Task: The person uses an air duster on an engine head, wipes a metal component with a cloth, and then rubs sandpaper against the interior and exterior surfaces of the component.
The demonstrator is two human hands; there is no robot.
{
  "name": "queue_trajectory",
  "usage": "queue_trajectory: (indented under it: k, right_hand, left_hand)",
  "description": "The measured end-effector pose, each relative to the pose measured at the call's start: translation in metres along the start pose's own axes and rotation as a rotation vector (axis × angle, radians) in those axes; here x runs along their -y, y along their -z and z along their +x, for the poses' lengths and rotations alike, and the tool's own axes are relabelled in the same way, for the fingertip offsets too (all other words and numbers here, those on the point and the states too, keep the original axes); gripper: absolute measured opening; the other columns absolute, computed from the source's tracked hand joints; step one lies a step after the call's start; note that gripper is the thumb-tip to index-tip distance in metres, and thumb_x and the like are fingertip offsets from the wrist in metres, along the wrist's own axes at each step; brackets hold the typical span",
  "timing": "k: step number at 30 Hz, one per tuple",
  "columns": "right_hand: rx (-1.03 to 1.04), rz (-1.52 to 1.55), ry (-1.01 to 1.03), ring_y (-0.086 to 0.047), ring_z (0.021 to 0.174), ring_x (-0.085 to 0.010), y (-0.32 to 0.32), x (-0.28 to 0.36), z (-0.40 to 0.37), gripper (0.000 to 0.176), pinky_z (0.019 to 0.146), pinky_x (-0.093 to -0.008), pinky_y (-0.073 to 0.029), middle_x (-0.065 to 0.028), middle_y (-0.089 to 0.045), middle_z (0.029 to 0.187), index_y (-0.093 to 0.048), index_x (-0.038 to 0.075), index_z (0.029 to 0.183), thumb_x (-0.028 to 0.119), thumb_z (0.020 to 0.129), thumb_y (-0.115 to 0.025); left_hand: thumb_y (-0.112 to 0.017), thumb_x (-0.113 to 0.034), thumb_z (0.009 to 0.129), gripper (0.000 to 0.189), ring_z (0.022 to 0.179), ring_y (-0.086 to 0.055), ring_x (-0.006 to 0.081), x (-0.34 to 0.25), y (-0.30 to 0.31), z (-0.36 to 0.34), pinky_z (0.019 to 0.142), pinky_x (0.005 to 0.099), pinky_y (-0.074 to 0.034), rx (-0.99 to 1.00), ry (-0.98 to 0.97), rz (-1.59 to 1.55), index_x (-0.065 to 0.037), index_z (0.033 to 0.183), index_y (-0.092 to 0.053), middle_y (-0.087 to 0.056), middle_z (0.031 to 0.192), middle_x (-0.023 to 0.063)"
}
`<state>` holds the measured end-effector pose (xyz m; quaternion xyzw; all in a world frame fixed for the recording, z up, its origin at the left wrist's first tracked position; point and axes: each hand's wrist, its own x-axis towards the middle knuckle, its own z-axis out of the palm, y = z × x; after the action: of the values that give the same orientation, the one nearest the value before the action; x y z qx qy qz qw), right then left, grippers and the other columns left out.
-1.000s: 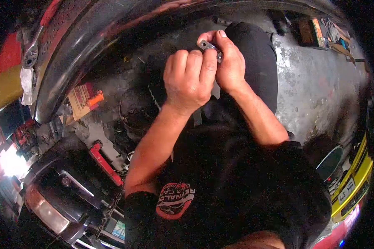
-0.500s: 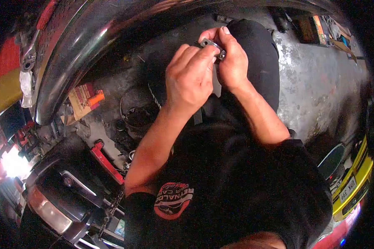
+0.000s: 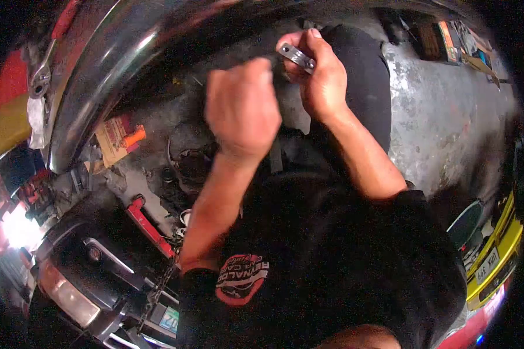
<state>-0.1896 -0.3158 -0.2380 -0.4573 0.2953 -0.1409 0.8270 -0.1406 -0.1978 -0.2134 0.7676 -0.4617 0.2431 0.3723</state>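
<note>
A small curved metal piece (image 3: 297, 57) with a hole near its end is pinched between the thumb and fingers of my right hand (image 3: 325, 78), in front of the dark-clothed knee. Apart from it, to the left, my left hand (image 3: 243, 107) is raised and blurred by motion. Its fingers look curled, but the smear hides how they sit and whether anything is between them. The hands do not touch each other.
A dark glossy car panel (image 3: 157, 43) arches across the upper left. An orange object (image 3: 134, 136) lies on cardboard (image 3: 112, 145). Below are a red bar (image 3: 149, 227) and a dark car front with a headlight (image 3: 70, 295). At right is a yellow bumper (image 3: 498, 253).
My left hand has come off the metal piece and moved left and slightly down. More of the piece shows in my right hand, which has stayed nearly in place.
</note>
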Motion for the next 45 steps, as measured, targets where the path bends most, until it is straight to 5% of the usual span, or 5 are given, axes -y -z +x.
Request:
queue_trajectory:
  k: [17,20,25,35,45]
  right_hand:
    - [0.088,-0.049,0.146,-0.045,0.069,-0.0078,0.007,-0.007,-0.005,0.047,0.062,-0.0250,-0.039,0.0002,-0.055,0.077,-0.061,0.005,0.088,0.038,0.103,-0.031]
    - [0.090,-0.033,0.100,-0.042,0.066,-0.0080,0.009,-0.007,-0.007,0.049,0.060,-0.0250,-0.036,0.0010,-0.053,0.074,-0.062,0.006,0.088,0.041,0.102,-0.031]
    - [0.060,-0.012,0.077,-0.040,0.065,-0.0084,0.004,-0.006,-0.007,0.050,0.059,-0.0257,-0.033,0.0020,-0.050,0.072,-0.063,0.007,0.088,0.041,0.102,-0.030]
    - [0.081,-0.014,0.167,-0.044,0.068,-0.0079,0.001,-0.009,-0.004,0.047,0.063,-0.0256,-0.038,0.0009,-0.054,0.076,-0.061,0.005,0.088,0.038,0.103,-0.031]
    - [0.086,-0.100,0.167,-0.047,0.068,-0.0080,0.012,-0.011,-0.004,0.050,0.063,-0.0256,-0.040,-0.0004,-0.057,0.078,-0.062,0.004,0.088,0.039,0.103,-0.030]
  left_hand:
    - [-0.062,0.003,0.076,0.024,0.068,-0.055,0.0234,-0.013,-0.014,0.001,0.061,0.0382,-0.047,0.186,0.105,-0.224,-0.002,0.100,-0.063,-0.057,0.077,0.0061]
    - [-0.061,0.001,0.083,0.021,0.063,-0.053,0.0151,-0.023,0.004,0.006,0.059,0.0342,-0.046,0.367,0.786,-0.819,0.001,0.104,-0.062,-0.060,0.076,0.0032]
    - [-0.061,-0.004,0.090,0.017,0.065,-0.052,0.0114,0.005,0.022,-0.021,0.058,0.0283,-0.044,0.105,0.963,-1.021,0.000,0.107,-0.062,-0.063,0.083,0.0061]
    - [-0.060,-0.006,0.082,0.020,0.071,-0.052,0.0280,-0.004,-0.015,-0.009,0.060,0.0382,-0.045,0.130,-0.046,0.010,-0.002,0.101,-0.060,-0.056,0.083,0.0103]
    - [-0.059,-0.002,0.086,0.019,0.064,-0.053,0.0169,-0.013,-0.014,-0.016,0.057,0.0327,-0.045,0.263,0.450,-0.514,0.000,0.105,-0.062,-0.060,0.078,0.0080]
